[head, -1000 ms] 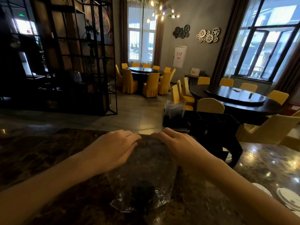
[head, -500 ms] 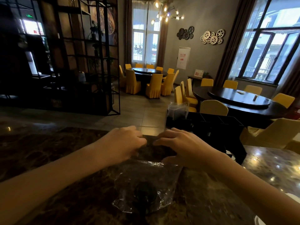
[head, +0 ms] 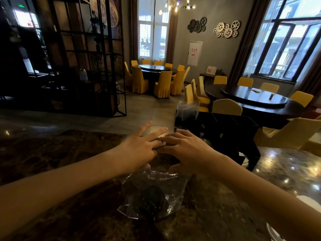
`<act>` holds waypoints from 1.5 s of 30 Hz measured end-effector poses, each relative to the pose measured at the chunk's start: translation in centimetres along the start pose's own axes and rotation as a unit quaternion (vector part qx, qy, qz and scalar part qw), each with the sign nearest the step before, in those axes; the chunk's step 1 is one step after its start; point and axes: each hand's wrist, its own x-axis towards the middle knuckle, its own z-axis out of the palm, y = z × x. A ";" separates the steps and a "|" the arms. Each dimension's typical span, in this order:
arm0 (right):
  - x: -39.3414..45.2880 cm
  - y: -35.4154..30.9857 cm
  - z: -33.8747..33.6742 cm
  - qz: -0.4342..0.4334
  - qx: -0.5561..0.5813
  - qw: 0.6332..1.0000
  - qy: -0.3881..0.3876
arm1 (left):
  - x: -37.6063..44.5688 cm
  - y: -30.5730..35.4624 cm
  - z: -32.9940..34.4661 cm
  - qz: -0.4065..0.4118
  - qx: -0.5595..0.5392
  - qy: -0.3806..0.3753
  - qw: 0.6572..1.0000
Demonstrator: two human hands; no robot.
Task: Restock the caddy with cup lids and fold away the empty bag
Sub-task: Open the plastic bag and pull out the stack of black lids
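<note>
Clear plastic bag (head: 152, 193) lies flat on the dark marble counter (head: 52, 171), a round dark shape showing inside its near end; its far end is under both hands. Left hand (head: 139, 150) and right hand (head: 187, 150) press down with fingers straight and spread, tips overlapping, gripping nothing. Black caddy (head: 225, 129) stands just beyond the right fingertips, a clear bag (head: 187, 109) sticking up from its left compartment; other contents too dark to tell.

Dim interior; daylight blows out the windows (head: 288, 49) at two o'clock, counter (head: 52, 171) murky, edges bowed by wide-angle distortion.
</note>
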 end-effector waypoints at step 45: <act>0.5 -3.7 16.5 -0.021 0.147 0.980 -0.131 | 0.6 8.0 14.5 -0.013 -0.198 -0.106 0.974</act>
